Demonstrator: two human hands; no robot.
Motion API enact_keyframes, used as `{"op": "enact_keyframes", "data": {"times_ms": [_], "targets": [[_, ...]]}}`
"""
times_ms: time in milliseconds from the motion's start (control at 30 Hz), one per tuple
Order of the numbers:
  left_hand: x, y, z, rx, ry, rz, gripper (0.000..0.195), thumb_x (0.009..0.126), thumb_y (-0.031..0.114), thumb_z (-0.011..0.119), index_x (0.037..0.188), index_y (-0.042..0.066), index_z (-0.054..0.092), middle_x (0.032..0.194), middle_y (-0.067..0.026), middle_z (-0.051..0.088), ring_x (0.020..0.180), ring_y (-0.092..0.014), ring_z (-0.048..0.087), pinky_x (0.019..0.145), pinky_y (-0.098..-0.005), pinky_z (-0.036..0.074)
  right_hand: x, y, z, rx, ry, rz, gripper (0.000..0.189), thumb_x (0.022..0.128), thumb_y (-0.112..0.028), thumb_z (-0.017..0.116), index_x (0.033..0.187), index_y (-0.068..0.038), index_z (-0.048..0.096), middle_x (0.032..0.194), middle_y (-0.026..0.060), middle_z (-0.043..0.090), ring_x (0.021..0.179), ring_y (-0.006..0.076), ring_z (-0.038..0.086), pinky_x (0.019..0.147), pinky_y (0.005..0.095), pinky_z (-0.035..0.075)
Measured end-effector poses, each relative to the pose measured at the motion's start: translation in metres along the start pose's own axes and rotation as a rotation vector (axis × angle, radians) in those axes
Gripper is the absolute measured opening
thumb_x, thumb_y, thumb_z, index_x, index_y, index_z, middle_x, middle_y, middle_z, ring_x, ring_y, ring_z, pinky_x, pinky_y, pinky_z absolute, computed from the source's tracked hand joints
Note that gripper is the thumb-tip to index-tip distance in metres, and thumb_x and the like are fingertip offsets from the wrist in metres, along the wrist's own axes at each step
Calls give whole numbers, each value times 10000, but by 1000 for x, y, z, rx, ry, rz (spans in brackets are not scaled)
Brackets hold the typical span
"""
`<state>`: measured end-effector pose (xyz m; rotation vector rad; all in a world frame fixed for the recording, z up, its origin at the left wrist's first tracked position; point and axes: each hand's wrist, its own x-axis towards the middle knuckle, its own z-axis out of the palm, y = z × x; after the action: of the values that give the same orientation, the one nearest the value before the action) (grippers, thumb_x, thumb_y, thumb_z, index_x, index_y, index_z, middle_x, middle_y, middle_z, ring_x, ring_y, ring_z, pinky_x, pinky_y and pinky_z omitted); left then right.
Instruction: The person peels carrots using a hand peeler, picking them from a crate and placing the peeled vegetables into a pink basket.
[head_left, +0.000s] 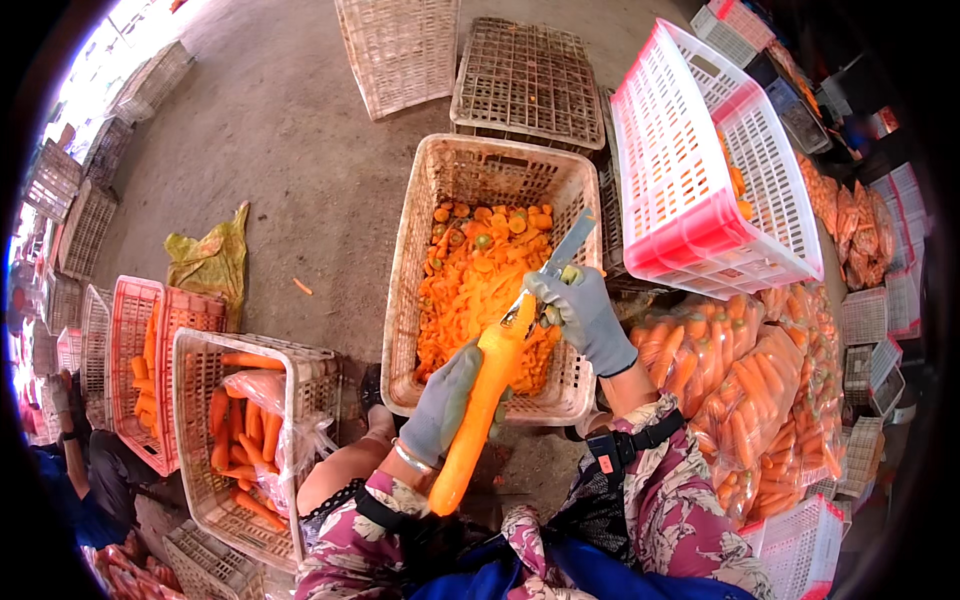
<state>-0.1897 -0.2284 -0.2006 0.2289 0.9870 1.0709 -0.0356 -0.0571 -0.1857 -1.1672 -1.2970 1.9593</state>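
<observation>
My left hand (448, 409), in a grey work glove, grips a large carrot (480, 401) that slants down toward my lap. Its surface looks smooth and bright orange. In my gloved right hand (574, 307) is a metal peeling tool (517, 313), its shiny end against the carrot's upper tip. A flat knife-like blade (574, 238) sticks up from the same fist; whether it belongs to the same tool I cannot tell. Below both hands stands a stained plastic crate (401, 330) holding carrot peelings (469, 322) and cut carrot ends (517, 223).
At the left, a crate (259, 559) holds whole carrots (244, 435), beside a pink crate (169, 450) of carrots. A white-and-red crate (667, 150) stands tilted at right, above bagged carrots (750, 405). A cloth sack (210, 255) lies on the floor. Another person's arm (75, 461) shows far left.
</observation>
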Motion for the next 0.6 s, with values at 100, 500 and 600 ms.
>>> {"op": "enact_keyframes", "data": {"times_ms": [100,500,600], "targets": [[3,-7,-2,-44,-25,27,532,1006,511,454,1257,45,514,891,-104,655,627,-171,633,520,-283,530,0,4,8,-250,113,-142,249,906,-226,707,790,-14,643,682,33,622,544,76,553,496,216,431],[9,-5,-24,-437,-24,17,568,975,541,501,1247,45,548,992,-95,668,736,-194,663,609,-306,569,-57,-15,53,-240,-216,-57,303,908,-318,719,953,-19,695,714,6,648,603,44,563,523,213,442],[1,14,-2,-519,-140,101,575,992,492,505,1321,21,507,1146,-128,652,979,-246,660,834,-374,560,-84,-9,74,-195,-409,73,282,906,-316,722,911,-34,715,691,-7,646,613,39,561,539,212,433]]}}
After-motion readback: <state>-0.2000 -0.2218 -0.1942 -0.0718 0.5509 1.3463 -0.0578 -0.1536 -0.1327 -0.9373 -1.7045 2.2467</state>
